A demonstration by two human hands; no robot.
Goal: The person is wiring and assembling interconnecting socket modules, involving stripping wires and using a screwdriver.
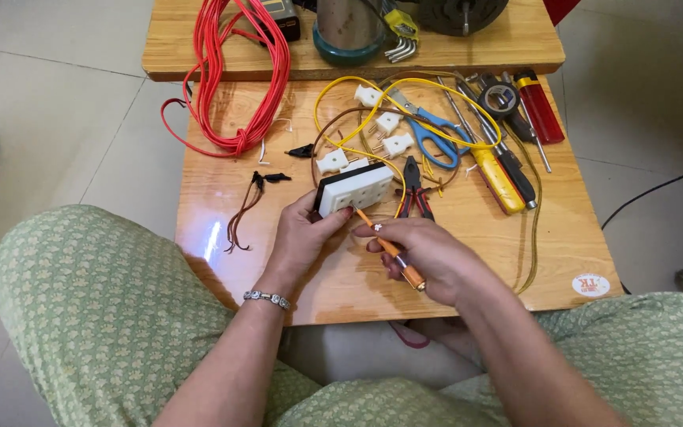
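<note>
My left hand (pixel 300 237) grips a white socket board with a black back (pixel 353 188), tilted up on the low wooden table (pixel 484 261). My right hand (pixel 428 253) holds an orange-handled screwdriver (pixel 393 251) like a pen, its tip touching the board's lower right edge. Yellow wire (pixel 341 83) loops from behind the board, past several small white plugs (pixel 389 122). A bracelet is on my left wrist.
Black-handled pliers (pixel 414 186), blue scissors (pixel 436 134), a yellow tester (pixel 498 180), screwdrivers and a red lighter (pixel 541 107) lie at right. A red wire coil (pixel 235 75) lies at left, brown wire bits (pixel 243 209) beside it. A second board behind holds hex keys and a cylinder.
</note>
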